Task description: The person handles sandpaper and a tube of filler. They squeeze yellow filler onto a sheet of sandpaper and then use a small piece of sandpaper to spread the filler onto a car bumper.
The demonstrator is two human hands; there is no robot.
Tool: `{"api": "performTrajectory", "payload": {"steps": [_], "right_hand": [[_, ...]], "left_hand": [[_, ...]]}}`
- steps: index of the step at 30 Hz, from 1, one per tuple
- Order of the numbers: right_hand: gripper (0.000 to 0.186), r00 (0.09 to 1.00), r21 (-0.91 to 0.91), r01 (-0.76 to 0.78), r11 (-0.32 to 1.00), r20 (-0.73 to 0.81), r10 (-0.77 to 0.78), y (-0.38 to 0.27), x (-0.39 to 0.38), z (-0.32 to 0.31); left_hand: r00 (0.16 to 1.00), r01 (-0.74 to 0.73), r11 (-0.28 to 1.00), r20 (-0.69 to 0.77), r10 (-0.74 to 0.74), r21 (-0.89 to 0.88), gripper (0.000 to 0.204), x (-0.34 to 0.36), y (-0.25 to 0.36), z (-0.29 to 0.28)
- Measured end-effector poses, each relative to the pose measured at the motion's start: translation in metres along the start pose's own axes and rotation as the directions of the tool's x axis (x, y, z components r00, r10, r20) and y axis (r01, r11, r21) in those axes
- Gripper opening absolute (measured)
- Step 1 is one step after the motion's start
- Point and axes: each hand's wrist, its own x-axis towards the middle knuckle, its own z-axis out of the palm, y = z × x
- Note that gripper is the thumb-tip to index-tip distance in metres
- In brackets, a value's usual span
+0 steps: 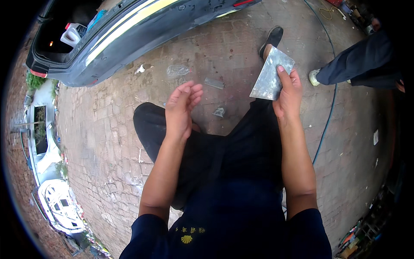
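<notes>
My right hand (286, 88) is closed on a flat, scuffed grey metal plate (265, 75), thumb on its upper face. My left hand (184, 105) is raised left of the plate, fingers loosely curled and apart, with nothing visible in it. Both hands are over my black-trousered legs (228, 155). On the paving beyond them lie a crushed clear plastic bottle (177, 70), a small clear strip (214, 83) and a scrap (219, 112). A grey car bumper section (129, 56) with yellow patches spans the upper left.
A white jug (71, 35) sits behind the bumper. Another person's dark-trousered leg (353, 60) stands at right beside a hose (330, 112) crossing the brick paving (99, 142). A white panel (60, 203) lies at lower left; assorted clutter (358, 233) edges the lower right.
</notes>
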Motion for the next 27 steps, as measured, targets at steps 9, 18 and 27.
{"api": "performTrajectory", "payload": {"steps": [9, 18, 27], "right_hand": [[0.022, 0.86, -0.232, -0.233, 0.944, 0.405, 0.312, 0.061, 0.017, 0.075], [0.042, 0.705, -0.872, -0.217, 0.439, 0.171, 0.688, 0.309, 0.081, -0.008], [0.06, 0.476, -0.797, 0.543, -0.265, 0.031, 0.879, 0.436, -0.027, -0.11]], "left_hand": [[0.965, -0.089, 0.952, 0.261, 0.01, 0.294, 0.018, 0.059, 0.03, 0.019], [0.975, -0.201, 0.915, -0.02, 0.222, 0.351, 0.015, 0.141, 0.049, -0.061], [0.953, -0.176, 0.897, -0.157, 0.259, 0.405, 0.011, 0.154, 0.054, -0.125]]}}
